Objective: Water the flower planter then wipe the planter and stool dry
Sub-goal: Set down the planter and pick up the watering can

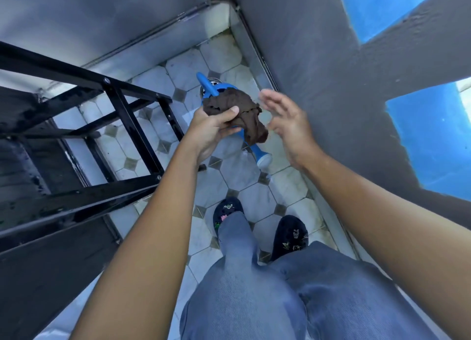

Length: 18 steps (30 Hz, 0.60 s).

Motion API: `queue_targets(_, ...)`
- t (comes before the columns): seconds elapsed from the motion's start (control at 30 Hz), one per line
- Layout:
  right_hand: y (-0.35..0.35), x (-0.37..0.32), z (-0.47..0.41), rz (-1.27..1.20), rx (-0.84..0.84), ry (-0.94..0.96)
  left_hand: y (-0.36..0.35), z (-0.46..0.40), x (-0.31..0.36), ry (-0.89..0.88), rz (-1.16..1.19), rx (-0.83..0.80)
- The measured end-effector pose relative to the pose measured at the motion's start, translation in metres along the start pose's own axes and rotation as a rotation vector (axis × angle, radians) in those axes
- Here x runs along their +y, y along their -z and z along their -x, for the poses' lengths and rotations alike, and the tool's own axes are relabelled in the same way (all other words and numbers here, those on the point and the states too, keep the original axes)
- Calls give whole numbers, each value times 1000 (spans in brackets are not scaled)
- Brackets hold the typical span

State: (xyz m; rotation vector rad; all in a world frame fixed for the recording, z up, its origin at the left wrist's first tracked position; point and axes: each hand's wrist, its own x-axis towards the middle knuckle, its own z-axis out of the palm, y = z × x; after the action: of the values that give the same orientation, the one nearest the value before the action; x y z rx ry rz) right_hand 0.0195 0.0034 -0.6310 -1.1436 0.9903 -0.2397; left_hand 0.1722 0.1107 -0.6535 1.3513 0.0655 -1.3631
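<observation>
A person looks down at their own arms. The left hand (211, 130) grips a bunched brown cloth (237, 112); the right hand (288, 125) hovers beside it, fingers relaxed, holding nothing. Watering looks finished: a blue watering can (257, 151) lies on the tiled floor (244, 176) beneath, long axis running far-left to near-right, spout nearest. Wiping likely comes next, turning toward the wet black stool (76, 141) at left. No planter is visible.

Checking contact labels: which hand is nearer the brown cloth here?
Left. The left hand grips the brown cloth, thumb on top. The right hand is open just beside its right edge, not holding it.
</observation>
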Motion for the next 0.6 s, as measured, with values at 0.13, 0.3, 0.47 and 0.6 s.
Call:
queue_targets(0.13, 15, 9, -6, -253, 7, -358, -1, 12, 0, 22, 149, -110)
queue_targets(0.3, 12, 16, -1, -401, -249, -428, -4, 20, 3, 32, 206, -58)
queue_targets(0.47, 8, 11, -7, -222, -46, -315, -3, 16, -1, 37, 100, 211)
queue_targets(0.6, 7, 9, -17, 17, -56, -257, 7, 10, -15, 122, 52, 241)
